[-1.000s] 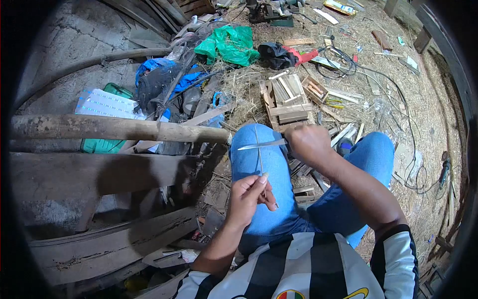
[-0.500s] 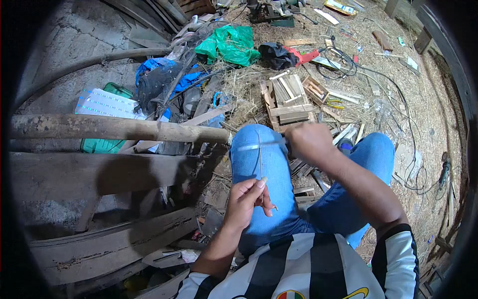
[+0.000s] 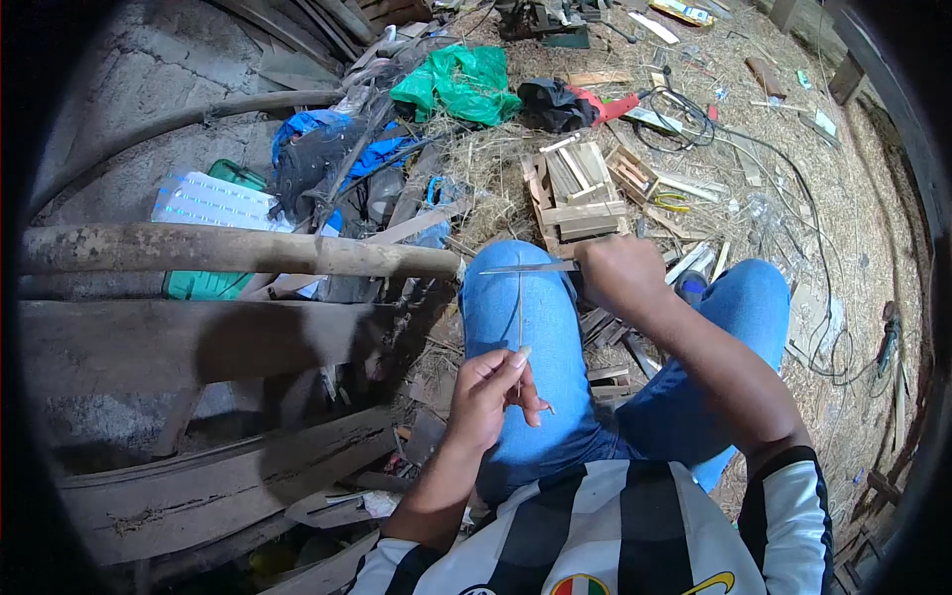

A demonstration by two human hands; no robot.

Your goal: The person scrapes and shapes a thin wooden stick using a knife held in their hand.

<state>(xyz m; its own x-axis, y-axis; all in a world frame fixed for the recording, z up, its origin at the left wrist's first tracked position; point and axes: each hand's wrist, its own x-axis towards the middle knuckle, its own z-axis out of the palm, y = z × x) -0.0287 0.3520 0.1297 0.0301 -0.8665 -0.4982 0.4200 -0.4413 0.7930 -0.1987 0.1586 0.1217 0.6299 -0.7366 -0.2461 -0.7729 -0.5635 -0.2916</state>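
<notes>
My left hand [image 3: 493, 392] pinches a thin, light-coloured stick [image 3: 521, 315] between thumb and fingers, and the stick points away from me over my left knee. In my right hand [image 3: 623, 273] is a knife, its handle hidden inside the fist. The narrow knife blade [image 3: 531, 268] points left and lies across the stick near its far end. Whether the edge touches the stick cannot be made out. Beneath both hands is my left thigh [image 3: 535, 387] in blue jeans.
A wooden pole [image 3: 238, 250] and planks [image 3: 198, 347] flank my left side. Ahead lie a stack of wood pieces [image 3: 585, 213], a small wooden box [image 3: 631, 174], yellow-handled pliers [image 3: 671, 202], a green plastic bag [image 3: 458, 84] and a red power tool [image 3: 607, 109] with a black cord.
The knife has moved away from me along the stick, from partway up to near its far end. My right hand shifted slightly with it; my left hand stays almost still.
</notes>
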